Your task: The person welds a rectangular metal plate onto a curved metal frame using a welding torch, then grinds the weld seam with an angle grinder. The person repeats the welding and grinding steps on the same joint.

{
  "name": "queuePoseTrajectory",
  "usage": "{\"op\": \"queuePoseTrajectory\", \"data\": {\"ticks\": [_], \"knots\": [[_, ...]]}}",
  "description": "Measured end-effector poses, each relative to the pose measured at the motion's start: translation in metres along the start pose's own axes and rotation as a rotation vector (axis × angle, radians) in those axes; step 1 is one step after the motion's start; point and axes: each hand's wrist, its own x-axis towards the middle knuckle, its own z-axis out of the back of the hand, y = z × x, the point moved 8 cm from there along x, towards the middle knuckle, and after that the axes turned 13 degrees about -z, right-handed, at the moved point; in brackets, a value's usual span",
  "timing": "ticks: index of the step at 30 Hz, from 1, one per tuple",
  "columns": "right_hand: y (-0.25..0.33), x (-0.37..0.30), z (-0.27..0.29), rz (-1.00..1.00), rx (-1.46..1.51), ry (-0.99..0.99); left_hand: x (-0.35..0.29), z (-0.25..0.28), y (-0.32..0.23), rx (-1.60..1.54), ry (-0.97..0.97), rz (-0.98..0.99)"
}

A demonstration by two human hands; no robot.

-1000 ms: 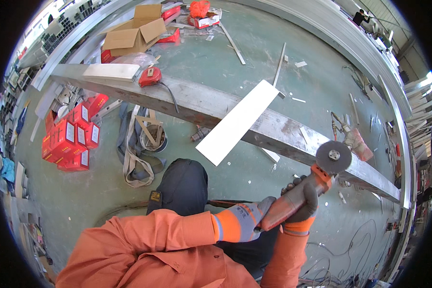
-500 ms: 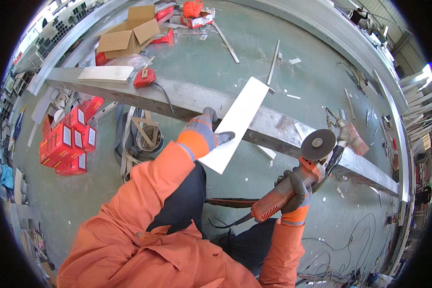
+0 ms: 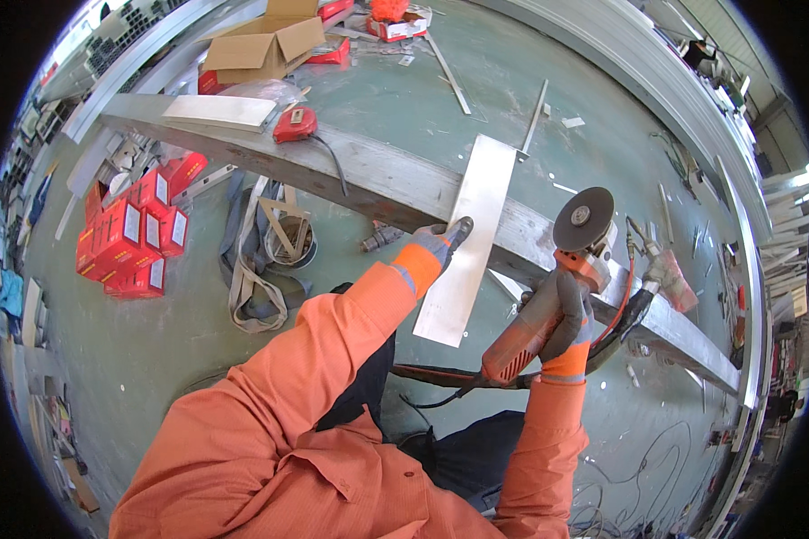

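A flat, pale metal strip [image 3: 484, 193] lies slantwise across a long grey metal beam [image 3: 386, 175], its near end jutting out over the floor. Gloved, my left hand [image 3: 440, 241] grips the strip's left edge at the beam's near side, thumb on top. My right hand [image 3: 568, 314], in the same grey and orange glove, is closed around an orange angle grinder [image 3: 517, 346]. Its dark cutting disc [image 3: 584, 219] points up and away, to the right of the strip and apart from it. Whether the disc spins I cannot tell.
A red tape measure [image 3: 295, 125] and another pale strip [image 3: 220, 111] rest on the beam's left part. Red boxes [image 3: 121, 242], a strap [image 3: 259, 301] and a bucket [image 3: 292, 247] stand left on the floor. A power tool with a red hose [image 3: 670, 278] leans at right.
The strip has turned to lie more straight away from me, and my left hand has shifted right with it. The grinder stays in my right hand. The whole view has shifted slightly.
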Motion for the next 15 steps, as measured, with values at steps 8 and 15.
{"op": "queuePoseTrajectory", "data": {"ticks": [8, 15], "knots": [[0.002, 0.05, -0.025, -0.031, -0.118, 0.025, -0.02, 0.001, -0.033, 0.154, -0.063, 0.003], [-0.012, 0.073, -0.029, -0.061, -0.072, 0.038, -0.021, 0.004, -0.037, 0.097, -0.088, -0.096]]}}
